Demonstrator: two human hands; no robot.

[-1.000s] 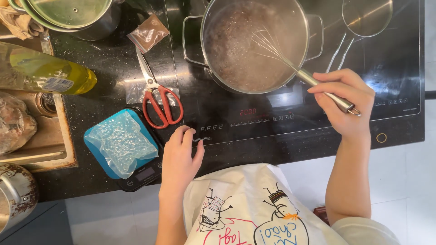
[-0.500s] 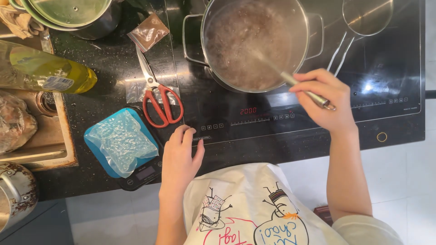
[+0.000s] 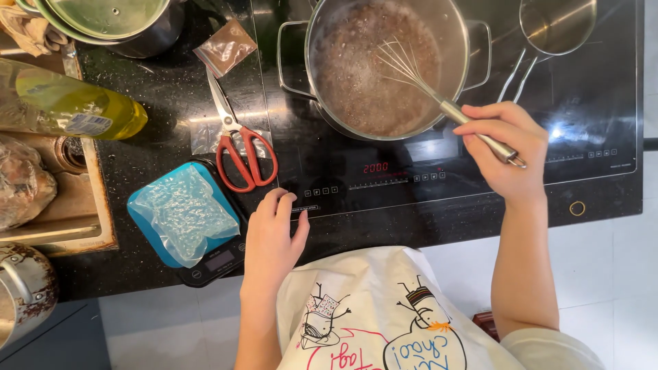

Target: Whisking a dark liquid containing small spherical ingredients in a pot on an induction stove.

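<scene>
Nearest the camera, a white apron (image 3: 384, 322) with drawn figures covers the person's front. Just beyond it, the left hand (image 3: 271, 240) lies flat and open on the black desk (image 3: 157, 103), fingers spread and holding nothing, its fingertips at the near edge of the stove (image 3: 480, 185), well short of the pot. Left of that hand, a blue scale (image 3: 205, 264) carries a clear bag (image 3: 184, 212), and red-handled scissors (image 3: 240, 147) lie between the scale and the pot. The right hand (image 3: 504, 151) is curled closed around the metal handle of a whisk (image 3: 428, 85), near the pot's right side. The whisk's wire head sits inside the pot (image 3: 384, 65), dipped in a brown, bubbly liquid. Right of the pot rests a small long-handled pan (image 3: 555, 27). Left of the pot lie a brown packet (image 3: 226, 46), a yellow bottle (image 3: 68, 103) on its side, and a lidded pot (image 3: 110, 20).
</scene>
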